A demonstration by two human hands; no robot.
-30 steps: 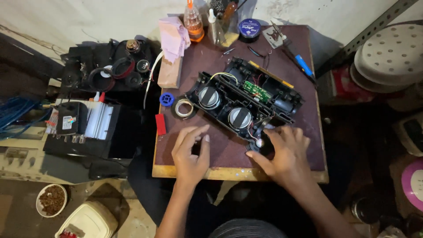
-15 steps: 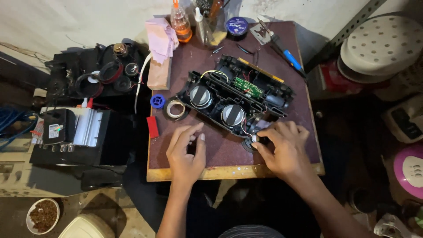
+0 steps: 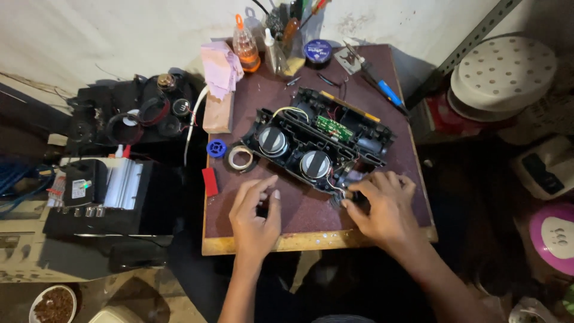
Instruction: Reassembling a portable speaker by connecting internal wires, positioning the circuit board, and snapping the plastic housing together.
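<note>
A: Where is the opened speaker housing (image 3: 320,146)?

B: It lies slantwise across the middle of the small brown worktable (image 3: 311,215); 2 round speaker drivers face up, with a green circuit board (image 3: 333,127) and loose wires behind them.

A: And the hands?

B: The right hand (image 3: 382,206) is at the housing's near right corner; its fingers are curled over the wires and a small part there, though whether it grips anything I cannot tell. The left hand (image 3: 256,212) rests on the tabletop just in front of the housing, half-closed, fingertips pinched toward something small and dark; I cannot tell if it holds it.

A: How would the housing handle?

B: I judge it a stiff plastic shell, fairly light but weighted by the 2 drivers; the wires and board look fragile, so the outer rim is the safer hold.

A: Any packages or labels?

B: An orange-capped clear bottle (image 3: 246,48) and a round blue tin (image 3: 318,51) stand at the far edge; a roll of tape (image 3: 240,158) and a small blue ring (image 3: 216,148) sit left of the housing; a black device with a small white label (image 3: 81,188) is off the table's left side.
</note>
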